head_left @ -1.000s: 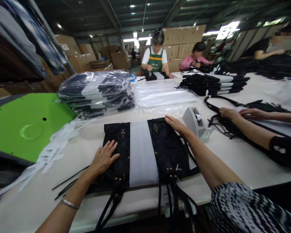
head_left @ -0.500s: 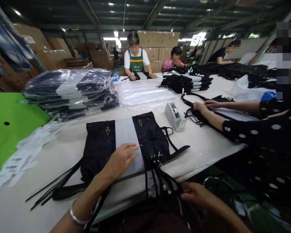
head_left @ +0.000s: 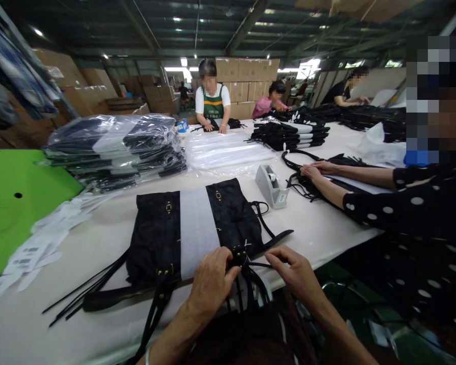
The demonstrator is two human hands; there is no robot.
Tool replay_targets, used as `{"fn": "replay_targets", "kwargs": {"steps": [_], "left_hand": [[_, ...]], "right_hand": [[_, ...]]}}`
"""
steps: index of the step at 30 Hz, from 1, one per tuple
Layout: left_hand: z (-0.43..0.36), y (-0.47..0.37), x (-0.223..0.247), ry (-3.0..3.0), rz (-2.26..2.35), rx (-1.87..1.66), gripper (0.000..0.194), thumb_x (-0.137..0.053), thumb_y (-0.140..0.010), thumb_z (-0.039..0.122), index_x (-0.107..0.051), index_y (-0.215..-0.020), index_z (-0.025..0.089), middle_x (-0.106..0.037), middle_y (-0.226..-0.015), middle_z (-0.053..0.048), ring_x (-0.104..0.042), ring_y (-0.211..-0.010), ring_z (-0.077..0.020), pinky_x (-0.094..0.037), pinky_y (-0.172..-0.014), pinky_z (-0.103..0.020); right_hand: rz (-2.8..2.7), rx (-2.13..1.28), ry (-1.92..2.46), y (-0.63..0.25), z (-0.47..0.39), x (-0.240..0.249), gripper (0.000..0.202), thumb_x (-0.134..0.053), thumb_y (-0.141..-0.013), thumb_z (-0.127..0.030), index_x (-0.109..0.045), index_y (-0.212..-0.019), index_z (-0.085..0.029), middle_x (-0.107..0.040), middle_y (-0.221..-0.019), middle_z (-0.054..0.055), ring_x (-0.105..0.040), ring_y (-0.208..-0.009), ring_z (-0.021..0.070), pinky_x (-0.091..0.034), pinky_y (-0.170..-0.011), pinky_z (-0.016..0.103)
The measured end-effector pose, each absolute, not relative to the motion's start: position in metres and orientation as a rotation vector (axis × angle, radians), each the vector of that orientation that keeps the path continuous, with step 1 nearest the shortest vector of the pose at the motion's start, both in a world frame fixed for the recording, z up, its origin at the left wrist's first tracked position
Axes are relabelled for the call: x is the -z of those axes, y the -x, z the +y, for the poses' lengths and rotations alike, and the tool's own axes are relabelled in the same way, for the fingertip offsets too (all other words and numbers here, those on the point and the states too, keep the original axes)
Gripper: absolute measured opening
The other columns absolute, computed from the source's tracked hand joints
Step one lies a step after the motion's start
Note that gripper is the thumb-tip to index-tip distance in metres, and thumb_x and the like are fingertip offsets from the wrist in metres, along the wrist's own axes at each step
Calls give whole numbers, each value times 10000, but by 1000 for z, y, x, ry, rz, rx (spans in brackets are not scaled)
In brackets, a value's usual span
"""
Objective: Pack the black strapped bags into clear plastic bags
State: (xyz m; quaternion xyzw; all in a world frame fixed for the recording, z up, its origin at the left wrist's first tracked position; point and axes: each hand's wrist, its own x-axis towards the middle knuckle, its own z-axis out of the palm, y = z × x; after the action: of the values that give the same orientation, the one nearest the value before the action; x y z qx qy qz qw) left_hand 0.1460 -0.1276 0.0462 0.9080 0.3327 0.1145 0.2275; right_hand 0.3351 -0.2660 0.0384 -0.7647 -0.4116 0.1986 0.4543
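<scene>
A black bag [head_left: 155,223] lies flat near the table's front edge, with a pale grey wrap [head_left: 200,223] around its middle. My left hand [head_left: 213,279] is at the wrap's lower right corner, its thumb and fingers closed on the strap base [head_left: 240,255] with gold studs. To the right, my right hand [head_left: 292,266] pinches a thin black strap [head_left: 260,264] that runs out from that base. More black straps [head_left: 254,289] hang over the table edge between the two hands. Long thin cords trail out at the bag's left side.
A grey tape dispenser [head_left: 270,187] stands behind the bag. Plastic-wrapped bags [head_left: 114,147] are piled at the back left, clear plastic sheets [head_left: 228,149] beside them. Close on the right, a person's hands [head_left: 315,170] work on another bag. Other people stand or sit farther back.
My left hand has moved right and down from the grey wrap to the strap base. My right hand has risen from below the table edge and holds a strap. The far person's hands moved closer together.
</scene>
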Motion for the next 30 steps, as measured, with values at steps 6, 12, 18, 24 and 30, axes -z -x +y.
{"fn": "replay_targets", "kwargs": {"steps": [6, 12, 18, 24, 30], "left_hand": [[-134, -110, -37, -2371, 1024, -115, 118, -607, -905, 220, -670, -1001, 246, -712, -967, 11, -664, -892, -180, -396, -754, -280], [-139, -115, -26, -2199, 1099, -100, 166, -634, -851, 317, -695, -998, 271, -707, -825, 21, -640, -766, -171, -353, -673, -266], [-130, -120, -19, -1669, 950, -251, 154, -628, -728, 257, -526, -636, 188, -490, -575, 53, -465, -570, -103, -313, -562, -228], [-121, -123, -46, -700, 654, -361, 237, -662, -783, 369, -616, -906, 172, -718, -931, -87, -690, -789, -190, -561, -708, -318], [-96, -143, -58, -912, 418, -665, 560, -647, -851, 337, -505, -1386, 250, -366, -1605, -84, -362, -1471, -265, -372, -1182, -453]], "right_hand": [[-1102, -741, 1937, -323, -229, -19, 218, -631, -841, -412, -689, -888, -208, -696, -777, 22, -647, -725, 176, -492, -669, 284], [-871, -1299, 1852, -327, -223, -16, 355, -653, -740, -535, -549, -805, -202, -533, -538, -75, -451, -351, 79, -302, -333, 194], [-799, -1455, 1769, -330, -234, -17, 421, -684, -691, -586, -536, -762, -198, -481, -478, -92, -323, -341, 53, -194, -356, 202], [-1088, -1107, 1708, -352, -234, -45, 357, -748, -744, -492, -600, -696, -171, -687, -842, 27, -599, -809, 173, -440, -728, 267], [-756, -1352, 1465, -376, -221, -71, 369, -752, -774, -496, -559, -766, -181, -734, -886, 55, -662, -767, 179, -500, -693, 296]]}}
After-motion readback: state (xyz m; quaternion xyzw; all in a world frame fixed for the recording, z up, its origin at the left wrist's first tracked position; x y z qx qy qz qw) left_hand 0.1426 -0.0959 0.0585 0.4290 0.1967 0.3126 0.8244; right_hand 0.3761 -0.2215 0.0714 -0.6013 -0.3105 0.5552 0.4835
